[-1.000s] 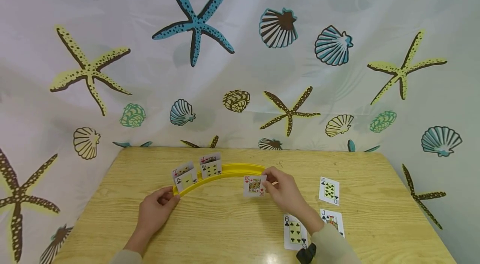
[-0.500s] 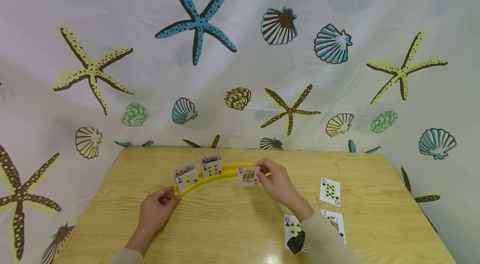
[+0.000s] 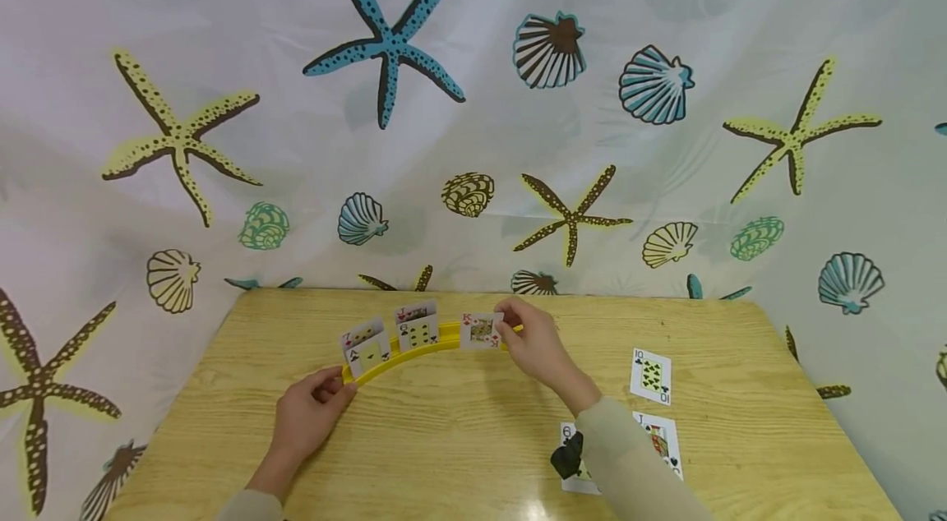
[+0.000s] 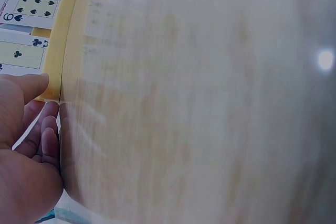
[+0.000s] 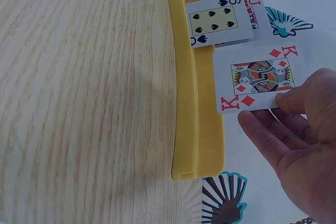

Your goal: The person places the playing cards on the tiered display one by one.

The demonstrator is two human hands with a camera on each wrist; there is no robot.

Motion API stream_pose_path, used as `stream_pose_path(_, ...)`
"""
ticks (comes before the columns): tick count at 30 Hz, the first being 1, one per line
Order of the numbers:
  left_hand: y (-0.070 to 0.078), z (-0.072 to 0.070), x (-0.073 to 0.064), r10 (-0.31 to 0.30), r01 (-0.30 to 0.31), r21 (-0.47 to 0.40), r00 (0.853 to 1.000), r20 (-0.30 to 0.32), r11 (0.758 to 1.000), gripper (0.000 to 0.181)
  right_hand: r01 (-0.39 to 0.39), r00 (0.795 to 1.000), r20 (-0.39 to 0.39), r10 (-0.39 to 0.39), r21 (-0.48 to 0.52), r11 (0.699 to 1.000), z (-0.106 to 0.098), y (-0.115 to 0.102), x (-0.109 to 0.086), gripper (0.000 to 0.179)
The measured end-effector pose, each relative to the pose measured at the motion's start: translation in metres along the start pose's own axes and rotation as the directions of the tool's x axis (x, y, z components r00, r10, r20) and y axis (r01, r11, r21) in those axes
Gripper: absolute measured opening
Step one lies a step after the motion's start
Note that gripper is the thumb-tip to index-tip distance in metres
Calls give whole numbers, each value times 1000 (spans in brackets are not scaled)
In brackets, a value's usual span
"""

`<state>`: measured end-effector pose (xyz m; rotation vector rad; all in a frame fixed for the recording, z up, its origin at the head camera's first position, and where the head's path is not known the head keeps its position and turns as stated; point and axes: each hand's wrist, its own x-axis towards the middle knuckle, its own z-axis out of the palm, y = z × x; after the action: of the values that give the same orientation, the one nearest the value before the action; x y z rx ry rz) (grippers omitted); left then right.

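A curved yellow card holder lies on the table, its left end pinched by my left hand, thumb in front and fingers behind. My right hand pinches the right edge of a king of diamonds between thumb and fingers. That card is face toward me, its lower edge right over the holder's right part. Standing in the holder are a six of spades with a red jack behind it. Farther left an ace of clubs stands before a red seven.
Right of the holder, a ten of clubs and a jack of spades lie face up. A six near the front is partly covered by the right sleeve and a black wrist device. A shell-and-starfish curtain hangs behind the table.
My right hand has carried the king of diamonds up and to the left, from in front of the holder to over it. The left hand keeps its grip on the holder's end.
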<state>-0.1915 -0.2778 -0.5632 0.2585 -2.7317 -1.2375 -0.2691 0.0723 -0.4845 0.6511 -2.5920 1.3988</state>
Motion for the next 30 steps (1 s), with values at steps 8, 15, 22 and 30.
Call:
stream_pose_path(8, 1, 1, -1, 0, 0, -11, 1000, 0, 1000, 46, 10, 1000, -3, -10, -8, 1000, 4, 4, 10, 10)
stream_pose_path(15, 3, 0, -1, -3, 3, -16, 1000, -1, 1000, 46, 9, 1000, 1, -9, -2, 1000, 6, 5, 18, 13)
stream_pose_path(22, 5, 0, -2, -12, 12, -10, 1000, -5, 1000, 46, 26, 1000, -16, -26, -3, 1000, 8, 2, 25, 11)
stream_pose_path(30, 9, 0, -3, -6, 6, -4, 1000, -16, 1000, 45, 37, 999, -13, -37, 0, 999, 10, 2, 30, 10)
